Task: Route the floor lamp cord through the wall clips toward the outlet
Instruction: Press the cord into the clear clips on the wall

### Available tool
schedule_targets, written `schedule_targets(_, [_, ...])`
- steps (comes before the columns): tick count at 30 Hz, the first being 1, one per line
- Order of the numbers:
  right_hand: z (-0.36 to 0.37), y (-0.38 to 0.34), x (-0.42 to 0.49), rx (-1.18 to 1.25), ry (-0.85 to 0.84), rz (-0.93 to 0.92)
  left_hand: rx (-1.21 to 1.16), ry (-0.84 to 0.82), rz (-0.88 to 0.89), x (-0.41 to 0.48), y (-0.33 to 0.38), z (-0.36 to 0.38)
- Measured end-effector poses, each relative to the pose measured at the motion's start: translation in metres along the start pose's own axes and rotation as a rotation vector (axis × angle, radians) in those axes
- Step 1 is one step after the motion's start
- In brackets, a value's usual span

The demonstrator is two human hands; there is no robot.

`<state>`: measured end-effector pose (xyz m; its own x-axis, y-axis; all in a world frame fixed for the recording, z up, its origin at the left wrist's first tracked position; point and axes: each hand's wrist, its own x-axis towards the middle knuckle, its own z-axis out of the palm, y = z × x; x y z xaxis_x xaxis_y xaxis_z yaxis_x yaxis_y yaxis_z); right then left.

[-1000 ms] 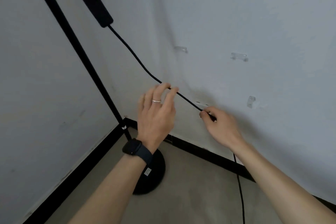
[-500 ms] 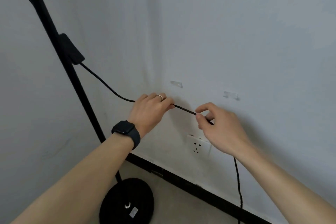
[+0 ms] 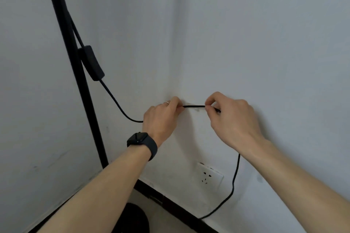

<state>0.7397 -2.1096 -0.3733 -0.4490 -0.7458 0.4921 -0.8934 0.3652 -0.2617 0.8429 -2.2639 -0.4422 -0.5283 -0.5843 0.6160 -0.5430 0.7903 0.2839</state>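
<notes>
The left hand (image 3: pixel 161 117) and the right hand (image 3: pixel 232 117) each pinch the thin black lamp cord (image 3: pixel 194 106) between closed fingertips, holding a short straight piece against the white wall (image 3: pixel 246 43). A wall clip possibly sits behind this piece, but I cannot tell. From the right hand the cord hangs down beside the white wall outlet (image 3: pixel 209 176).

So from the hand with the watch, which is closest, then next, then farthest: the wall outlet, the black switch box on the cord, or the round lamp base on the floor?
1. Switch box, up-left of the left hand.
2. Wall outlet, below right.
3. Lamp base, bottom, on the floor.
</notes>
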Motion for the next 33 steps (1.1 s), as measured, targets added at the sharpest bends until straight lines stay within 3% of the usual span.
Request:
schedule_targets(7, [-0.005, 0.014, 0.002, -0.004, 0.048, 0.023, -0.067, 0.018, -0.038, 0.001, -0.004, 0.002])
schedule_targets(13, [0.024, 0.023, -0.032, -0.058, -0.027, 0.043, -0.027, 0.046, -0.013, 0.004, -0.003, -0.007])
schedule_targets(15, [0.033, 0.026, -0.040, 0.058, -0.062, 0.093, -0.033, 0.072, -0.030, 0.006, -0.005, -0.008])
schedule_targets(21, [0.054, 0.035, -0.075, 0.743, -0.250, 0.445, -0.026, 0.142, -0.030, 0.004, -0.006, 0.000])
schedule_targets(25, [0.065, 0.056, -0.102, 0.748, -0.172, 0.506, 0.075, 0.210, -0.064, -0.015, 0.010, 0.007])
schedule_targets(27, [0.067, 0.061, -0.105, 0.686, -0.136, 0.497, 0.076, 0.226, 0.108, -0.029, 0.027, 0.008])
schedule_targets(30, [0.062, 0.060, -0.101, 0.622, -0.153, 0.463, 0.140, 0.180, 0.526, -0.041, 0.053, 0.011])
schedule_targets(33, [0.054, 0.066, -0.100, 0.585, -0.151, 0.471, 0.213, 0.172, 0.760, -0.037, 0.061, 0.016])
